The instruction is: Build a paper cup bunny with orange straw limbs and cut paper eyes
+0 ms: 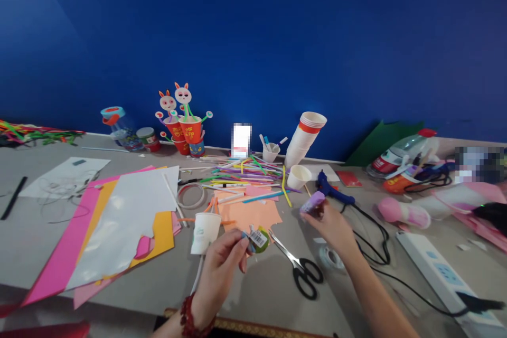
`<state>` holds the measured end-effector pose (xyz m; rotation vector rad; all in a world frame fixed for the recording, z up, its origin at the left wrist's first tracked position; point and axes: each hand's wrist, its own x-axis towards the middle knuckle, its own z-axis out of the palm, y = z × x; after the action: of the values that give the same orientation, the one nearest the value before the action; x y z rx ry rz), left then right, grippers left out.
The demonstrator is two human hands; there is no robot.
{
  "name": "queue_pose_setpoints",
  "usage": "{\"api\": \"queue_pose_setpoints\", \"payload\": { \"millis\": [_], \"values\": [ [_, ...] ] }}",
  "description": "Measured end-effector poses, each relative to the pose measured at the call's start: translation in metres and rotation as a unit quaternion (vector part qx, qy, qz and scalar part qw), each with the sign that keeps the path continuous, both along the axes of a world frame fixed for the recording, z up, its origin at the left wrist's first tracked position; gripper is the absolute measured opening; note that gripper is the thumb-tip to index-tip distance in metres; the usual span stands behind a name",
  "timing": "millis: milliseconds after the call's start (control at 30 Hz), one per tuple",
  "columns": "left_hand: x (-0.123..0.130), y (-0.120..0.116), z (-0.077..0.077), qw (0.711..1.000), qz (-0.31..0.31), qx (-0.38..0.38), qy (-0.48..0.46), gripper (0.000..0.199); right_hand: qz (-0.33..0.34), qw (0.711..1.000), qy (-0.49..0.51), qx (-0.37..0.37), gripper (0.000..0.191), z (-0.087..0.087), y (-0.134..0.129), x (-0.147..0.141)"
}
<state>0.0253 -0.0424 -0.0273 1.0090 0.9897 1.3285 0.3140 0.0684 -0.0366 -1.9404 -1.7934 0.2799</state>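
Near the front middle of the table, my left hand (227,256) pinches a small green item with a barcode label (259,240). A white paper cup (205,232) with orange strips stands just behind that hand. To the right, my right hand (330,222) has its fingers closed round a small purple item (313,203), whose far side is partly dark. Between the hands lie black-handled scissors (307,272) with slightly parted blades. Under my right wrist sits a clear roll of tape (330,257). Orange paper (253,215) lies behind the scissors.
Coloured sheets (114,222) spread over the left. Pipe cleaners and sticks (245,171), rabbit-faced cups (190,129), and stacked cups (303,140) stand or lie behind. A blue glue gun (332,188), its black cable, a plastic bottle (407,153) and a power strip (443,272) occupy the right.
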Motion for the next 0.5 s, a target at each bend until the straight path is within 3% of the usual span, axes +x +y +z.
{"api": "queue_pose_setpoints", "payload": {
  "millis": [67,133,200,267,333,400,500],
  "values": [
    [-0.001,0.001,0.002,1.0,0.003,0.001,0.018,0.031,-0.023,0.999,-0.002,0.041,0.056,0.01,-0.019,-0.005],
    [0.0,0.001,0.005,0.999,0.007,0.009,0.049,0.032,-0.058,0.989,0.051,0.125,0.054,0.021,-0.045,-0.02],
    [0.004,0.002,0.009,0.996,0.006,0.024,0.087,0.032,0.045,0.974,0.206,0.087,0.043,0.031,-0.071,-0.046],
    [0.008,0.002,0.011,0.992,-0.002,0.039,0.117,0.033,0.192,0.917,0.346,-0.043,0.04,0.035,-0.089,-0.075],
    [0.011,0.001,0.012,0.993,-0.004,0.037,0.114,0.029,0.231,0.881,0.406,-0.078,0.037,0.035,-0.094,-0.095],
    [0.011,-0.001,0.01,0.997,-0.001,0.018,0.076,0.024,0.223,0.886,0.403,-0.053,0.032,0.03,-0.085,-0.101],
    [0.001,-0.011,0.004,0.999,0.018,-0.003,0.027,0.04,0.181,0.93,0.321,-0.003,0.033,0.016,-0.052,-0.091]
  ]
}}
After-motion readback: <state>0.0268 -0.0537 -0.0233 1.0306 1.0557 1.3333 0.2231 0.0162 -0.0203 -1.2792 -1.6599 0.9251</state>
